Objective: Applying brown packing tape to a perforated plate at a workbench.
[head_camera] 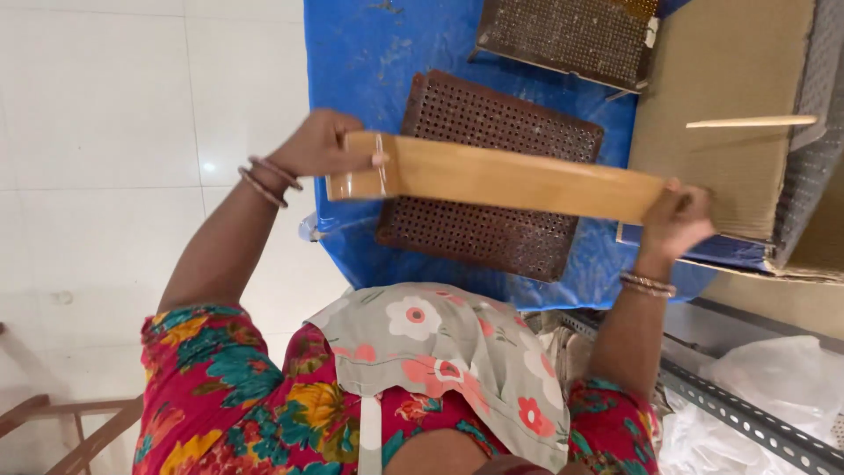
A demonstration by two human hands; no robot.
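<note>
Both my hands grip the wooden board's (pixel 501 180) ends, left hand (pixel 321 145), right hand (pixel 677 220), above the perforated tray (pixel 492 229); lowering needs level alignment.

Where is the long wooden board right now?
In the head view, the long wooden board is held up across the middle, the left hand gripping one end and the right hand the other, above the brown perforated tray on the blue sheet.

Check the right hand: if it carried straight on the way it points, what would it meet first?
Likely the cardboard box: the right hand, gripping the wooden plank, points toward it. Depth is unclear.
</note>
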